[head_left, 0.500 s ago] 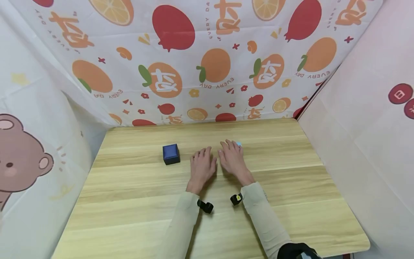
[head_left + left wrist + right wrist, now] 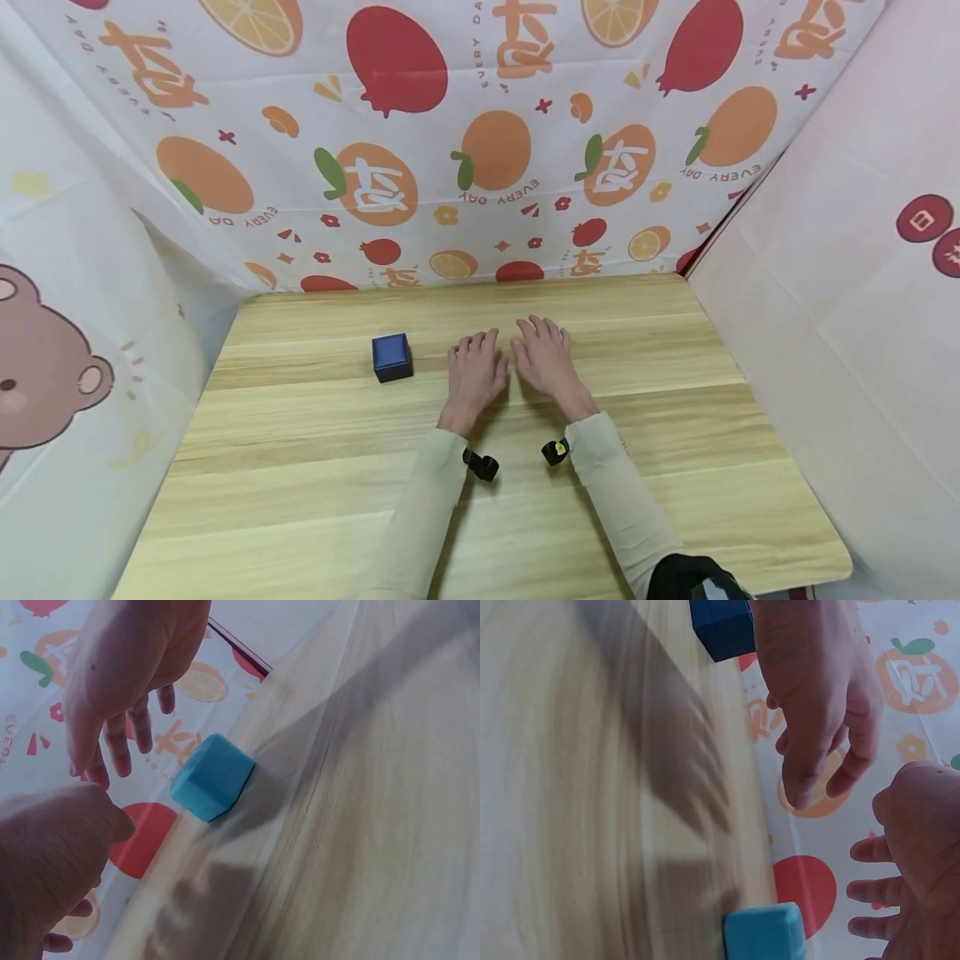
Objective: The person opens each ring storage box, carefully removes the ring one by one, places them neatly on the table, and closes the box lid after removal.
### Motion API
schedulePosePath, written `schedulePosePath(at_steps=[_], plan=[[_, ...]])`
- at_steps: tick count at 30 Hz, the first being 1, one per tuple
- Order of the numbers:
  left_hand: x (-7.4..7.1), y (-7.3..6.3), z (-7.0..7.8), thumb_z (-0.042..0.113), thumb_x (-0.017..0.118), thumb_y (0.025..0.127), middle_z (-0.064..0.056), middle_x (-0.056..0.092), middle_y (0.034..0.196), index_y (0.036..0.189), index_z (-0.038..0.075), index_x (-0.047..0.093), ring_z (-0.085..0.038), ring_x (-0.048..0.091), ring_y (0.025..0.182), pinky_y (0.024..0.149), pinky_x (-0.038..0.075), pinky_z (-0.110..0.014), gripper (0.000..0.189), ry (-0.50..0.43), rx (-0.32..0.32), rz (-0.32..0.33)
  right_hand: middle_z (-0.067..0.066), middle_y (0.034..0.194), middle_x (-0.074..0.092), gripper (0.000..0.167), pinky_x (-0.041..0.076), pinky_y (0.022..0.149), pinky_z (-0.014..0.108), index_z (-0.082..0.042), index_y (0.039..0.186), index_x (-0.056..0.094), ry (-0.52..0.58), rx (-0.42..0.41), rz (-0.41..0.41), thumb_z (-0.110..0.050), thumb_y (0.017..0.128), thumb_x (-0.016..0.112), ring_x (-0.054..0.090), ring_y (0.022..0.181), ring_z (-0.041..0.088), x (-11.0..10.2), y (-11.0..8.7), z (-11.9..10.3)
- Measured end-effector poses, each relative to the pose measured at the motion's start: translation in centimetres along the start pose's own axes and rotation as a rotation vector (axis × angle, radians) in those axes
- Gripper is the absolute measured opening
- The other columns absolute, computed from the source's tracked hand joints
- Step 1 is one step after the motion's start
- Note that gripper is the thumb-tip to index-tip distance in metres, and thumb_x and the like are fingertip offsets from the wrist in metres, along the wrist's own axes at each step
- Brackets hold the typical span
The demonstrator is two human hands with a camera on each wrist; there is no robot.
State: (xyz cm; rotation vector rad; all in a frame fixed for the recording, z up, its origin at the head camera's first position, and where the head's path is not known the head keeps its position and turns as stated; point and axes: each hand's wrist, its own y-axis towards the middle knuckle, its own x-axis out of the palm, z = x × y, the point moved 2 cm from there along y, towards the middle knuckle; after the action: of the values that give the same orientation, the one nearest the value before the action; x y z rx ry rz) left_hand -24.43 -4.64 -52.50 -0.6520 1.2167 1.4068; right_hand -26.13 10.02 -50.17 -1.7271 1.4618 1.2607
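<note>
The space beyond both hands is being filled by a fruit-printed cloth [image 2: 431,237], and to the left of the hands a pale sheet [image 2: 142,308] with a bear figure is being shown. Beneath the hands, the wood-grained bench [image 2: 300,483] is being crossed by their shadows. Over its near part, two pale sleeves [image 2: 423,492] are being stretched forward from the person's side.

Ahead of the sleeves, the left hand [image 2: 475,377] and the right hand [image 2: 546,360] are being held side by side above the wood, a narrow gap being left between them. In each, the fingers are being kept loosely bent and apart; nothing is being gripped or touched by either hand.

Well to the left of the left hand, a dark blue box [image 2: 392,357] is being supported on the bench, its lid facing up; by that hand it is being neither reached nor covered.

Smallest of all, a teal block [image 2: 214,780] is being carried by the bench low under the fingers of the right hand, which is judged the nearer one. In the head view it is being masked by that hand; in both wrist views a gap is being shown between fingers and block. No clear long axis is being presented, the block appearing roughly cubic.
</note>
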Motion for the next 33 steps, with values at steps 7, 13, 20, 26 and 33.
schedulePosePath(at_steps=[7, 13, 20, 26, 33], plan=[[0.4, 0.5, 0.2, 0.032, 0.066, 0.097, -0.017, 0.065, 0.134, 0.141, 0.012, 0.051, -0.043, 0.059, 0.124, 0.099, 0.048, -0.059, 0.05, 0.032, 0.013, -0.007, 0.023, 0.157, 0.044, 0.05, 0.026, 0.117, 0.069, -0.007, 0.148, 0.049, -0.02, -0.014, 0.01, -0.035, 0.109, 0.035, 0.037, 0.146, 0.047, -0.6, 0.3, 0.7], [0.5, 0.6, 0.4, 0.031, 0.067, 0.097, -0.018, 0.066, 0.131, 0.139, 0.011, 0.051, -0.043, 0.06, 0.122, 0.097, 0.049, -0.059, 0.05, 0.052, 0.031, 0.004, 0.023, 0.158, 0.041, 0.05, 0.028, 0.118, 0.066, -0.007, 0.149, 0.047, -0.025, -0.006, -0.011, -0.035, 0.109, 0.035, 0.036, 0.147, 0.046, -0.7, 0.4, 1.1], [0.7, 0.8, 0.3, 0.031, 0.069, 0.096, -0.017, 0.066, 0.128, 0.138, 0.011, 0.051, -0.043, 0.06, 0.121, 0.098, 0.049, -0.059, 0.05, 0.06, 0.041, 0.017, 0.023, 0.159, 0.039, 0.051, 0.028, 0.118, 0.066, -0.007, 0.15, 0.045, -0.034, -0.004, -0.022, -0.035, 0.109, 0.035, 0.035, 0.147, 0.046, -0.9, 0.5, 1.8], [0.5, 1.3, 0.7, 0.03, 0.069, 0.095, -0.017, 0.066, 0.13, 0.14, 0.011, 0.051, -0.042, 0.059, 0.123, 0.101, 0.047, -0.059, 0.052, 0.045, 0.051, 0.013, 0.024, 0.159, 0.038, 0.051, 0.027, 0.118, 0.065, -0.007, 0.15, 0.045, -0.029, 0.005, -0.018, -0.036, 0.109, 0.034, 0.035, 0.147, 0.045, -1.4, 0.6, 2.6], [0.5, 1.7, 1.0, 0.03, 0.068, 0.096, -0.016, 0.065, 0.132, 0.141, 0.012, 0.049, -0.042, 0.057, 0.126, 0.104, 0.046, -0.059, 0.052, 0.045, 0.056, -0.015, 0.024, 0.16, 0.036, 0.052, 0.027, 0.118, 0.066, -0.008, 0.151, 0.043, -0.037, 0.009, -0.03, -0.038, 0.109, 0.033, 0.034, 0.148, 0.046, -1.9, 0.6, 3.4]])
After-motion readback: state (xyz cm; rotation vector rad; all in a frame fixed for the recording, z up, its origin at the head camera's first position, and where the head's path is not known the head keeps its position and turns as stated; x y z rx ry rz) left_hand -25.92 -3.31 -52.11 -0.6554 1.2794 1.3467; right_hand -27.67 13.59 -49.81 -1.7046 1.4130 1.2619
